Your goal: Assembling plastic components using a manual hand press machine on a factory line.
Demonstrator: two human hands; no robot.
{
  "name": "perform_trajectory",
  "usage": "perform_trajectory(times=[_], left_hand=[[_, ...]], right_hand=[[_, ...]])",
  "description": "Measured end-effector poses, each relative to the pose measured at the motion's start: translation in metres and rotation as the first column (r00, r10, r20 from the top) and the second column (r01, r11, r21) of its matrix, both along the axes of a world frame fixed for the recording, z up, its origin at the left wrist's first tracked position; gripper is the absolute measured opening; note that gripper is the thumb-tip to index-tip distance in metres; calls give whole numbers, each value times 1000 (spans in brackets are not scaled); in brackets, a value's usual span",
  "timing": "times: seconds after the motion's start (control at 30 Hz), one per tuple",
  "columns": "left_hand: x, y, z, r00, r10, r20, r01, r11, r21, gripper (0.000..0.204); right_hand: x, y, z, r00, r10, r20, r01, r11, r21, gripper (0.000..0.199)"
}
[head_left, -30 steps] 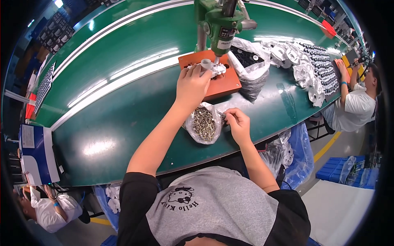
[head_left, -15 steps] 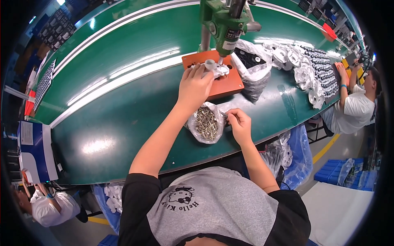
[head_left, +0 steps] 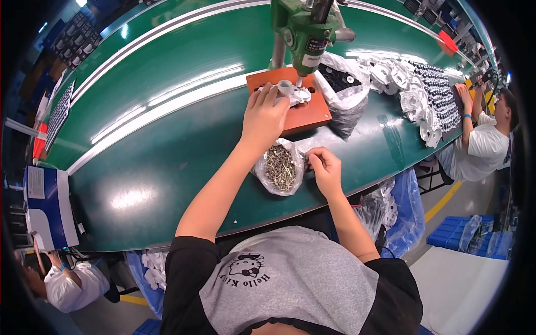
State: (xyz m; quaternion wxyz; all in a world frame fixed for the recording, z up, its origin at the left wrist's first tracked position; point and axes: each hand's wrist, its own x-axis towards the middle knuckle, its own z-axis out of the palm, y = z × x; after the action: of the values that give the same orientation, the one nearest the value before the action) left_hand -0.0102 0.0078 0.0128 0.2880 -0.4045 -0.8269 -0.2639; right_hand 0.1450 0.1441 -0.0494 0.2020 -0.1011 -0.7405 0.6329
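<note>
- Left hand (head_left: 267,114) stays planted on the orange block (head_left: 290,100), fingers spread flat and pressing the white part (head_left: 290,93) under the green press (head_left: 306,30); it grips nothing, it just pins the piece down, as it did a second ago.
- Right hand (head_left: 325,167) is where the change is: it was resting at the edge of the bag of screws (head_left: 279,170), and now its fingertips are pinched together by the bag's mouth. Whether a screw sits in that pinch is too small to tell.
- My read: a fastener is being picked while the part waits seated beneath the press tip.
- Worktop (head_left: 167,139): one long green surface, glossy, curving across the whole view.
- Press: one, standing upright over the block, its tip just above the white part.
- Orange block: one, with a few dark holes in its face.
- Clear bags: two that I can count here, the open one holding the screws between the hands, and a larger one (head_left: 346,92) just right of the block with dark pieces inside.
- White parts farther right (head_left: 416,92): a heap, too many and too overlapped to count.
- Other people: two, one seated at the right end (head_left: 483,145), one at lower left (head_left: 70,285).
- Screws: dozens, a loose pile, uncountable.
</note>
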Motion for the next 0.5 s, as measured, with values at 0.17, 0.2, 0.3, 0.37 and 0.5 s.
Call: perform_trajectory(times=[0.17, 0.2, 0.3, 0.37, 0.5], left_hand=[[1, 1, 0, 1000, -6, -9, 6, 1000, 15, 18], [1, 1, 0, 1000, -9, 5, 9, 1000, 14, 18], [1, 1, 0, 1000, -10, 14, 10, 1000, 16, 18], [1, 1, 0, 1000, -9, 7, 9, 1000, 19, 18], [1, 1, 1, 1000, -7, 10, 7, 1000, 16, 18]], right_hand=[[1, 1, -1, 1000, 2, 10, -2, 1000, -9, 6], [0, 0, -1, 1000, 1, 2, -1, 1000, -7, 6], [0, 1, -1, 1000, 1, -9, -1, 1000, 0, 6], [0, 1, -1, 1000, 2, -12, -2, 1000, 4, 6], [0, 1, -1, 1000, 3, -4, -3, 1000, 7, 6]])
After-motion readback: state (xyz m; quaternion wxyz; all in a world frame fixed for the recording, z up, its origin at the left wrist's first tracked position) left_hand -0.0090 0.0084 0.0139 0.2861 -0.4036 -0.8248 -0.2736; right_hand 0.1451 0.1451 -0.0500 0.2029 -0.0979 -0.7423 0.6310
